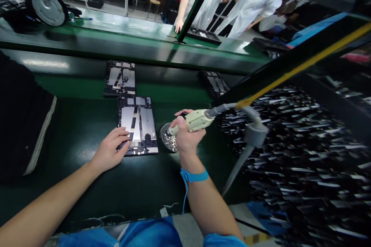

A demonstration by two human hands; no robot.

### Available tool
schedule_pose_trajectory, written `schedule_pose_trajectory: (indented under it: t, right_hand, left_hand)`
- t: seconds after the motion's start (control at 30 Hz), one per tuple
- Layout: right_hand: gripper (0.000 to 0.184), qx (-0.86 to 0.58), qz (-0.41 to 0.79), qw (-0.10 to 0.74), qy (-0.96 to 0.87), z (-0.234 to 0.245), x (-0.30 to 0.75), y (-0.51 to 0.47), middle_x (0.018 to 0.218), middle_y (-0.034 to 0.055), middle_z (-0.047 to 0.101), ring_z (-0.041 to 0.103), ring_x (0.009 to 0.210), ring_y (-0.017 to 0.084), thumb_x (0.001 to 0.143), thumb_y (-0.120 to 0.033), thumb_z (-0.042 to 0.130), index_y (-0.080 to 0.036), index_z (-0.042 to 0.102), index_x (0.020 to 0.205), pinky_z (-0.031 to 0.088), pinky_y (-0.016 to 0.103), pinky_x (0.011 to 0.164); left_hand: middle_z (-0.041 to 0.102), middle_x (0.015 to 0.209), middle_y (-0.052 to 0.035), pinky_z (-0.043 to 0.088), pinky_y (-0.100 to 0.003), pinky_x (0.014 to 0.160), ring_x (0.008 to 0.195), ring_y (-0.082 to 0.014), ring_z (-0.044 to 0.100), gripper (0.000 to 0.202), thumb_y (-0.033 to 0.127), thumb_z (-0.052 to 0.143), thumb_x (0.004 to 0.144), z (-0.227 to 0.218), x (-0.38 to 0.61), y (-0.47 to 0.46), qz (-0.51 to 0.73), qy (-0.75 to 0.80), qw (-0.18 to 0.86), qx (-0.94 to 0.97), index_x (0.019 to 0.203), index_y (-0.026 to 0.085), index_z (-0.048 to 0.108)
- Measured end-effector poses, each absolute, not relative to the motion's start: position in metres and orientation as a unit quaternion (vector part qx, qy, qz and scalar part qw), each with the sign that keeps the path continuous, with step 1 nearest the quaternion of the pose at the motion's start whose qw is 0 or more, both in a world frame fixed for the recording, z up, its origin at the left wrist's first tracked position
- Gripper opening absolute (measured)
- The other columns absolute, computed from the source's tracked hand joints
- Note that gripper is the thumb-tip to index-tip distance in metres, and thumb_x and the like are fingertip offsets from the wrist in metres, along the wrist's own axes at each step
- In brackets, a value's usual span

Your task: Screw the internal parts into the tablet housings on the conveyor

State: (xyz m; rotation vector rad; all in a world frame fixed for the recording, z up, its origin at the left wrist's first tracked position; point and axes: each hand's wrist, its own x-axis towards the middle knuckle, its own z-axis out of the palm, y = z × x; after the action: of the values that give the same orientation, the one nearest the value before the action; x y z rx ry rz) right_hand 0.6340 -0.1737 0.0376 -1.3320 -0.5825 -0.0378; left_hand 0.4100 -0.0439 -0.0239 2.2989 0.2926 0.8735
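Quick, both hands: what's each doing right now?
Left hand: fingers at the lower-left edge of the nearest device; gripping or just resting, can't tell.
Right hand: closed around the cream handheld tool.

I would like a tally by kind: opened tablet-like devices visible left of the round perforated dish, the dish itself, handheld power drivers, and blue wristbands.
Opened tablet-like devices: 2
Round perforated dish: 1
Handheld power driver: 1
Blue wristband: 1
Total: 5
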Motion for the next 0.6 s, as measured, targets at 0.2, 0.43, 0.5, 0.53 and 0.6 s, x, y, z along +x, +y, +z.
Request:
schedule_pose_trajectory:
  t: [0.2,0.43,0.5,0.53,0.6]
  right_hand:
    - [0.02,-0.533,0.069,0.785,-0.308,0.06,0.586,-0.175,0.089,-0.0019,0.066,0.063,0.049,0.01,0.086,-0.028,0.071,-0.024,0.063,0.103,0.052,0.026,0.046]
    - [0.025,-0.506,0.19,0.745,-0.391,0.046,0.544,-0.167,0.098,0.0002,0.067,0.064,0.056,0.01,0.087,-0.027,0.072,-0.025,0.063,0.11,0.056,0.029,0.055]
    - [0.025,-0.503,0.198,0.744,-0.392,0.044,0.542,-0.166,0.098,-0.0001,0.066,0.064,0.056,0.01,0.088,-0.027,0.071,-0.025,0.063,0.111,0.056,0.029,0.055]
    - [0.024,-0.503,0.2,0.744,-0.391,0.044,0.542,-0.166,0.097,-0.0004,0.066,0.064,0.056,0.01,0.088,-0.027,0.071,-0.025,0.062,0.111,0.056,0.029,0.055]
    - [0.024,-0.509,0.2,0.739,-0.393,0.044,0.542,-0.166,0.097,-0.0008,0.067,0.063,0.055,0.01,0.088,-0.026,0.07,-0.026,0.062,0.111,0.056,0.029,0.055]
  left_hand:
    - [0.074,0.114,-0.0106,0.054,-0.052,0.107,0.123,-0.028,0.064,0.014,0.017,0.064,0.097,-0.025,0.413,-0.044,0.34,0.103,0.347,0.868,0.107,0.019,0.072]
    - [0.075,0.113,-0.0105,0.053,-0.051,0.109,0.124,-0.028,0.063,0.016,0.018,0.064,0.096,-0.025,0.414,-0.043,0.346,0.098,0.355,0.863,0.109,0.019,0.073]
    - [0.075,0.113,-0.0107,0.054,-0.051,0.108,0.124,-0.0281,0.063,0.016,0.018,0.064,0.096,-0.025,0.414,-0.043,0.344,0.1,0.358,0.862,0.11,0.019,0.073]
    - [0.075,0.113,-0.0108,0.054,-0.051,0.108,0.124,-0.0281,0.063,0.016,0.018,0.064,0.096,-0.025,0.414,-0.044,0.344,0.101,0.359,0.862,0.11,0.019,0.073]
    - [0.075,0.112,-0.0107,0.054,-0.051,0.108,0.124,-0.0279,0.064,0.016,0.018,0.063,0.096,-0.026,0.415,-0.044,0.347,0.102,0.36,0.86,0.109,0.019,0.073]
